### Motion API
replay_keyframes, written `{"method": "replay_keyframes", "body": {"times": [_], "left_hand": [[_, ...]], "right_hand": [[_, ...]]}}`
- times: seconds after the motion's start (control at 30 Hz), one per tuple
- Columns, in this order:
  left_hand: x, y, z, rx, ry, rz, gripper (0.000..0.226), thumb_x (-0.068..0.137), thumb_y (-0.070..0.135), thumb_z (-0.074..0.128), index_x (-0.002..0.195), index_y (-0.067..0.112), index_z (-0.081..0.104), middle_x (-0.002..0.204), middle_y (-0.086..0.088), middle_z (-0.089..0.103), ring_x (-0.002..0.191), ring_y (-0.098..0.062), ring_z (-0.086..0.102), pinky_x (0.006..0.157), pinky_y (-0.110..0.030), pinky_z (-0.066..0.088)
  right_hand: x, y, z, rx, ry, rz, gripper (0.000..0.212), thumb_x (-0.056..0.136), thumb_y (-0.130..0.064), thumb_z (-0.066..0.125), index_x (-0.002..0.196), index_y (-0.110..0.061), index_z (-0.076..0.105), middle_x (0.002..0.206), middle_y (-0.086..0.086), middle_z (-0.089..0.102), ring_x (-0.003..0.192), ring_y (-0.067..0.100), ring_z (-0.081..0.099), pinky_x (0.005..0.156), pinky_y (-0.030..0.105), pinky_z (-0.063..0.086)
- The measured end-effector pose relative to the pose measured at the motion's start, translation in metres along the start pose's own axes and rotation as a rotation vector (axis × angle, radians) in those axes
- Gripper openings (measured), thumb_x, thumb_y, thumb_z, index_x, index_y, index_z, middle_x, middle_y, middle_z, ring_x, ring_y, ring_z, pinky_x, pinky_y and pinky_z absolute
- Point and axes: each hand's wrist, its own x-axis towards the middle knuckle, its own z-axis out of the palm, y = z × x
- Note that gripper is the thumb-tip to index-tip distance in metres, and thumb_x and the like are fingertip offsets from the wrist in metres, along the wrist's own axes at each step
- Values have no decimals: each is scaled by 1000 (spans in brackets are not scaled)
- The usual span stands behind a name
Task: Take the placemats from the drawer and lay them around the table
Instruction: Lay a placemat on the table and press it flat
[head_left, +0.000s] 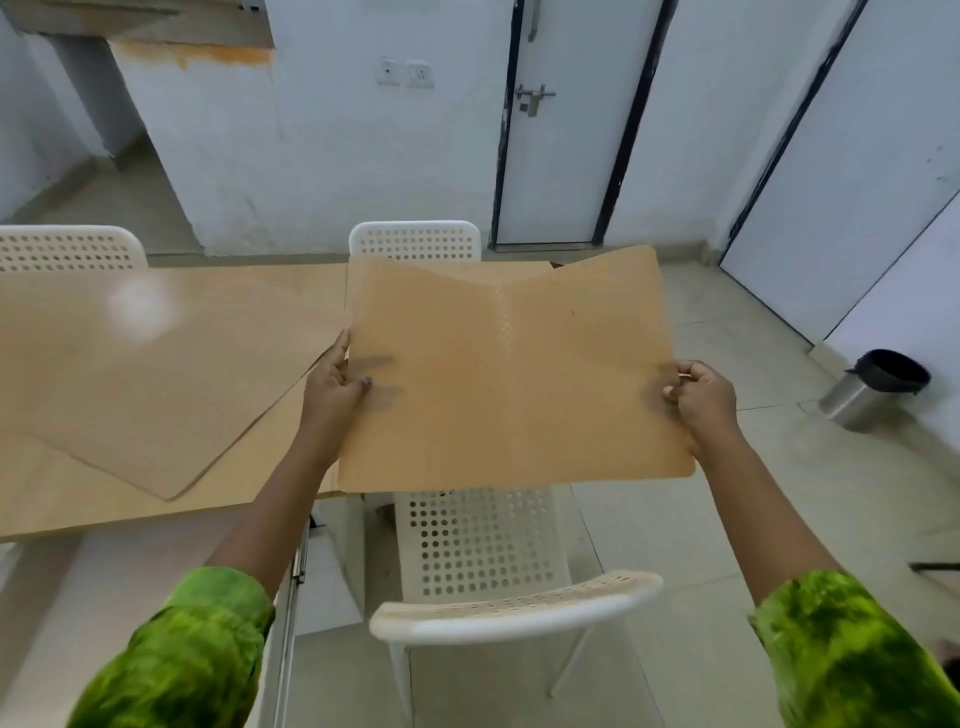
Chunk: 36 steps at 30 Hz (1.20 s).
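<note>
Left hand (335, 376) and right hand (698, 392) pinched shut on opposite short edges of placemats (511, 384), long axis left-right, held above chair (498, 587); table (291, 467) to left, nearer left hand; one mat (156, 384) lying there.

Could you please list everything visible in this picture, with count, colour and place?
held placemats: at least two by the overlapping top edges, tan, in the air over the table's right end
laid placemat: one, tan, flat on the table at left, set at an angle
table: one, light wood, left half of view
chairs: three, white perforated; one near, below the held mats, two beyond the table
bin: one, steel with black liner, floor at right
doors: white with dark frames, back wall and right
sockets: two, white, back wall
left hand: grips the mats' left edge
right hand: grips their right edge
sleeves: two, green
</note>
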Motion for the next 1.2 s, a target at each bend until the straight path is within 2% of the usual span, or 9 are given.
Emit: {"method": "replay_keyframes", "body": {"times": [0.1, 0.2, 0.3, 0.47, 0.6, 0.73, 0.87, 1.0, 1.2], "left_hand": [[21, -8, 21, 16, 32, -18, 68, 88, -14, 43, 147, 14, 24, 131, 2, 48, 89, 5, 60, 71, -15, 54], [41, -21, 28, 8, 58, -47, 68, 88, -15, 42, 147, 15, 26, 133, -3, 51, 104, -14, 57, 72, -17, 55], [59, -37, 33, 36, 78, -83, 66, 88, -14, 41, 147, 14, 27, 130, 0, 51, 102, -15, 57, 71, -16, 53], [82, -68, 32, 74, 100, -200, 66, 89, -10, 45, 147, 15, 25, 144, -6, 43, 121, -28, 52, 95, -42, 48], [89, -86, 40, 124, 124, -275, 64, 90, -10, 44, 146, 16, 29, 136, -2, 47, 116, -21, 52, 92, -33, 46], [93, -106, 44, 213, 168, -319, 62, 89, -9, 45, 145, 15, 32, 144, -9, 43, 129, -25, 44, 99, -34, 43], [93, -115, 50, 333, 207, -396, 61, 90, -8, 45, 145, 12, 30, 144, -15, 40, 129, -29, 43, 92, -29, 39], [95, -124, 52, 527, 175, -449, 60, 91, 0, 46, 147, 9, 25, 146, -15, 29, 132, -32, 36, 107, -38, 31], [99, -126, 57, 710, 128, -434, 65, 91, 5, 48, 149, 7, 17, 138, -15, 29, 125, -31, 34, 100, -34, 33]], "right_hand": [[36, 4, 4, -41, -18, -2, 36, 78, 11, 45, 92, -16, 64, 81, 2, 62, 68, 17, 52, 60, 26, 43], [62, 10, 19, -62, -35, 29, 37, 78, 13, 43, 92, -15, 63, 80, 2, 60, 62, 13, 50, 56, 24, 40], [84, 18, 34, -94, -19, 45, 36, 78, 13, 42, 90, -14, 62, 79, 3, 60, 62, 13, 49, 54, 24, 39], [112, 42, 51, -158, -33, 96, 36, 77, 14, 42, 92, -10, 64, 88, 7, 61, 73, 19, 52, 55, 23, 40], [130, 59, 56, -192, -49, 151, 35, 77, 13, 43, 94, -8, 66, 81, 3, 61, 68, 18, 51, 55, 25, 40], [149, 71, 65, -262, -112, 187, 34, 78, 12, 45, 99, -6, 65, 97, 11, 64, 68, 17, 51, 61, 27, 42], [157, 82, 66, -290, -124, 222, 34, 80, 10, 47, 106, -4, 64, 109, 17, 65, 80, 21, 51, 70, 30, 42], [164, 85, 66, -333, -128, 219, 31, 83, 9, 48, 109, -2, 61, 102, 9, 57, 86, 20, 47, 71, 27, 41], [170, 99, 73, -438, -157, 271, 25, 79, 5, 50, 100, -6, 60, 98, 7, 54, 89, 23, 48, 75, 29, 38]]}}
